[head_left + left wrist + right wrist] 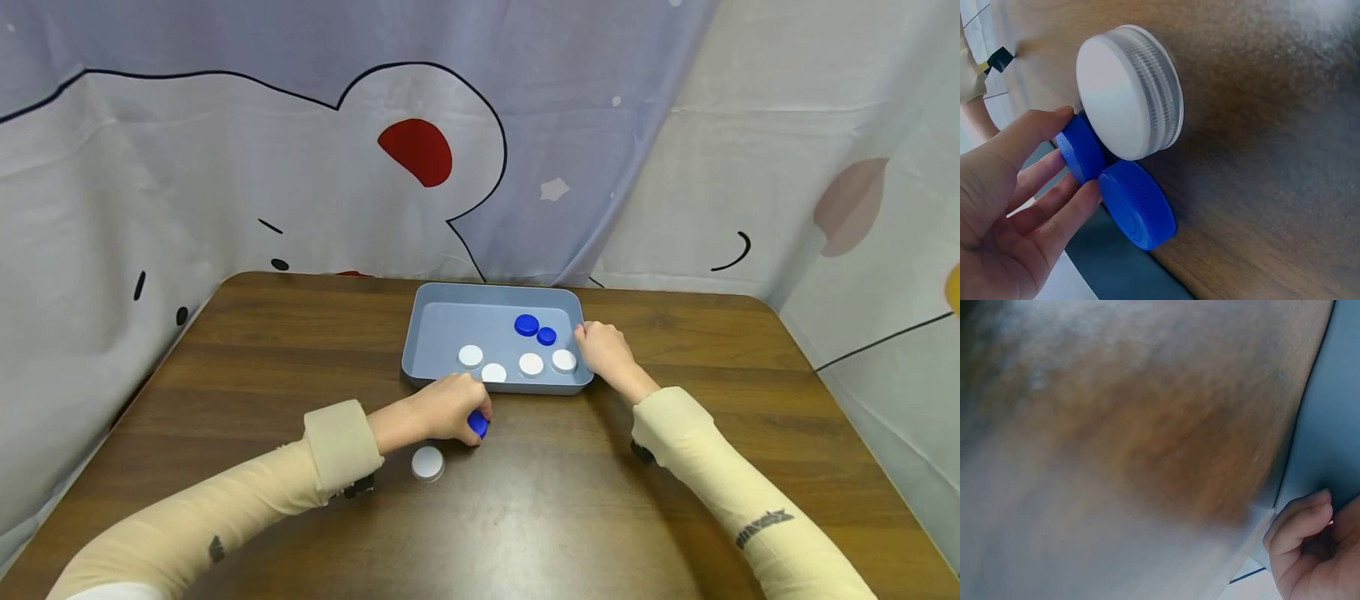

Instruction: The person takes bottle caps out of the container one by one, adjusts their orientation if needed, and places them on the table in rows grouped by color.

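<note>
My left hand [448, 406] is in front of the tray, low over the table, pinching a blue bottle cap [1079, 149] between thumb and fingers. Against its fingertips lies a second blue cap [1138, 205], seen in the left wrist view. A larger white cap [427, 462] with a clear ribbed lower part sits on the table near the left wrist. My right hand [609, 354] grips the right rim of a grey-blue tray [442, 321]. Inside the tray are two blue caps [527, 325] and several white caps [531, 365].
The brown wooden table [300, 350] bears the tray near its back edge. A patterned cloth [300, 167] hangs behind the table and along its sides.
</note>
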Available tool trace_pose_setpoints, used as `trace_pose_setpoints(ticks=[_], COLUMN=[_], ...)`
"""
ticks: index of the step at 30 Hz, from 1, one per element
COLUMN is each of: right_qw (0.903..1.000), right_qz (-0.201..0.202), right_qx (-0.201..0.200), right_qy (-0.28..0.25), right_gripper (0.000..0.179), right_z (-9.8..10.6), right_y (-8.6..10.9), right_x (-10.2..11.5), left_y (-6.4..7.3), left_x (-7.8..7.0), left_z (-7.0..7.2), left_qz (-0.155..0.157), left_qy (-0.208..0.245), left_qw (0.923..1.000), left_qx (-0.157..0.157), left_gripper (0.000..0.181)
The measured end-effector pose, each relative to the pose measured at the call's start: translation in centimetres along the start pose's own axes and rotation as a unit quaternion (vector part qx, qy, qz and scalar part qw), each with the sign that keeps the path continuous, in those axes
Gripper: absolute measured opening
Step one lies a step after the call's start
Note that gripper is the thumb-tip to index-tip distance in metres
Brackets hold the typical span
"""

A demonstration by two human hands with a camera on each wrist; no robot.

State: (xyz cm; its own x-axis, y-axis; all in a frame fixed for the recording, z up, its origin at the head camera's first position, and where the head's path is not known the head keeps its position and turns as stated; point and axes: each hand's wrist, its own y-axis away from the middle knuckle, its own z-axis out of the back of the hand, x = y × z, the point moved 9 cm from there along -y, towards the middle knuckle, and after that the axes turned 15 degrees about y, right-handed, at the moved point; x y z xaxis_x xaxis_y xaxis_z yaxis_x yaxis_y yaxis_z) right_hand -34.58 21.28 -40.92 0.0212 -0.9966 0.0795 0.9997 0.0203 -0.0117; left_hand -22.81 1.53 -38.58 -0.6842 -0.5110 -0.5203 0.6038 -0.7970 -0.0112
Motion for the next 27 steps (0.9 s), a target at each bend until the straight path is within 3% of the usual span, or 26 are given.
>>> trace_pose_setpoints(ticks=[27], right_qw=[1.0000], right_qz=[-0.001], right_qx=[0.001], right_qy=[0.001], right_gripper=[0.039], right_z=[-0.23], right_y=[-0.07], right_x=[-0.01], left_y=[0.40], left_x=[-0.05], left_z=[-0.53], left_qz=[-0.001], left_qy=[-0.002], left_qw=[1.0000], left_qx=[-0.005], left_gripper=[0.027])
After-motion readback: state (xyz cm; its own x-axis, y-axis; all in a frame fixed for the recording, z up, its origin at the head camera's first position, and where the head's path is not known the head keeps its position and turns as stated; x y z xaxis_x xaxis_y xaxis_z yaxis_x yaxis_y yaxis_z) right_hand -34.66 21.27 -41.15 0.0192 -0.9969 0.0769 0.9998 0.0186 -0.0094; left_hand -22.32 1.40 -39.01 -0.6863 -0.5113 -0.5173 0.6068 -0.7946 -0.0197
